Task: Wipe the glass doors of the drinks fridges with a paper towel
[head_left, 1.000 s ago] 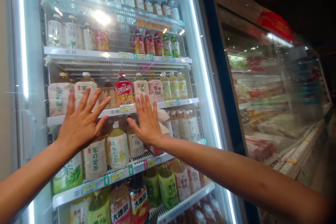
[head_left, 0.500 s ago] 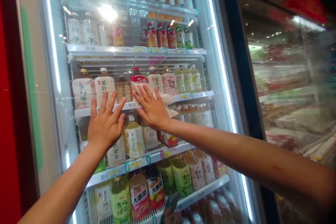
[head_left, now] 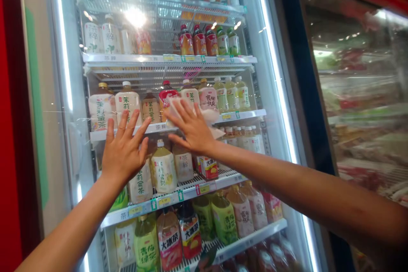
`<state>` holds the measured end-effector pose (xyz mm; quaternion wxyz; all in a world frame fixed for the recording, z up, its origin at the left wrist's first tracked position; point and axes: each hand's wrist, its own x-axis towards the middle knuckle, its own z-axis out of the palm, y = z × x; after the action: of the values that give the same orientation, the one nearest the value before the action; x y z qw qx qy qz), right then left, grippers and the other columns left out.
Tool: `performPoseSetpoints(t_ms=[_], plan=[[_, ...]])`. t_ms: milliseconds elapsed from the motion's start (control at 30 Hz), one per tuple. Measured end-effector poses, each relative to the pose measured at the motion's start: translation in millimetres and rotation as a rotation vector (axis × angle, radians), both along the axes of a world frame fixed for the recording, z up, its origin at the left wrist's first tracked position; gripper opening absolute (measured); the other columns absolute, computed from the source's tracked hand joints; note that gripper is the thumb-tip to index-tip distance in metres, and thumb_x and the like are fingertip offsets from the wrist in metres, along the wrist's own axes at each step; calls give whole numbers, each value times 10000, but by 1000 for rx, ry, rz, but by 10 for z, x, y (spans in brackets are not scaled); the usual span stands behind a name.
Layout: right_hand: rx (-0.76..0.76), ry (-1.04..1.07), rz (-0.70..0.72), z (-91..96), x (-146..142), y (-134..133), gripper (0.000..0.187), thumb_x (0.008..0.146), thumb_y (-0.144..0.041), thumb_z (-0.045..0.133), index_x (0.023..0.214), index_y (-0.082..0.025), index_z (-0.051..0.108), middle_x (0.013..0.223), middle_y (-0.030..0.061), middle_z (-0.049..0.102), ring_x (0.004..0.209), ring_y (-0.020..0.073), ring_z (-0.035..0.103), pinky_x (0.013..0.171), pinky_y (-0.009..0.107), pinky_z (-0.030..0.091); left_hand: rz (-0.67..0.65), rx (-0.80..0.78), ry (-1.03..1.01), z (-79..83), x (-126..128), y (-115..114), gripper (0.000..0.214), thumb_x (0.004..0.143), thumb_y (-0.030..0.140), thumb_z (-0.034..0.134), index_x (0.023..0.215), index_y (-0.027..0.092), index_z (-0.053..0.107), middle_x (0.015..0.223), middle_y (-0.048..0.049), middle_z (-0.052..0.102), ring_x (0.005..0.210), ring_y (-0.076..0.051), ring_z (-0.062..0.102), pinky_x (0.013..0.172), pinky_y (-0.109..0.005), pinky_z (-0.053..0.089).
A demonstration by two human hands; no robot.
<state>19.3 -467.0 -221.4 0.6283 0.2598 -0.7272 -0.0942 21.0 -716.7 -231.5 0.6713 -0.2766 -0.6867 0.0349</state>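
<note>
My left hand point(head_left: 123, 151) rests on the glass door point(head_left: 135, 18) of an upright drinks cooler, fingers spread and nothing in it. To its right, my right hand point(head_left: 194, 131) lies flat over a thin white cloth point(head_left: 211, 116) and holds it against the glass, its fingers slightly apart. The cloth shows past the fingertips and beyond the hand's far side. Behind the glass, a row of large tea bottles point(head_left: 127, 100) stands on the middle shelf. A pale yellow-green bottle point(head_left: 163, 168) sits on the shelf below, between the two hands.
Bright light strips point(head_left: 277, 80) run down both sides of the cooler. A white door handle point(head_left: 75, 148) is at the left. A dark frame point(head_left: 306, 76) separates the cooler from a blurred display case point(head_left: 366, 93) on the right. A red panel point(head_left: 9, 136) stands far left.
My right hand and the cloth have shifted slightly right along the glass. My left hand has moved a little left in view. The view itself has shifted slightly.
</note>
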Motion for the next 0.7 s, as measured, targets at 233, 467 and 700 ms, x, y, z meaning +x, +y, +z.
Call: performPoseSetpoints(t_ms=[233, 467, 700], plan=[[81, -3, 150, -327, 21, -119, 838, 993, -724, 277, 1603, -150, 254, 1716, 98, 178, 1599, 291, 24, 1300, 558, 53, 90, -63, 50, -29, 30, -37, 646, 994, 337, 460, 1597, 356, 229, 1712, 10, 175, 1580, -289, 167, 1286, -580, 118], [17, 62, 220, 1189, -104, 337, 757, 1033, -650, 86, 1612, -188, 241, 1706, 27, 231, 1584, 301, 101, 1263, 586, 18, 127, -97, -2, 575, 83, 192, 676, 941, 555, 428, 1580, 446, 236, 1707, 152, 111, 1580, -355, 131, 1299, -581, 42], [327, 180, 161, 1149, -66, 695, 564, 967, -573, 538, 1463, -307, 530, 1612, -63, 435, 1580, 213, 189, 1334, 446, 67, 81, -333, 6, 1358, 84, 359, 727, 903, 583, 529, 1567, 354, 342, 1695, 33, 242, 1578, -289, 180, 1316, -529, 49]])
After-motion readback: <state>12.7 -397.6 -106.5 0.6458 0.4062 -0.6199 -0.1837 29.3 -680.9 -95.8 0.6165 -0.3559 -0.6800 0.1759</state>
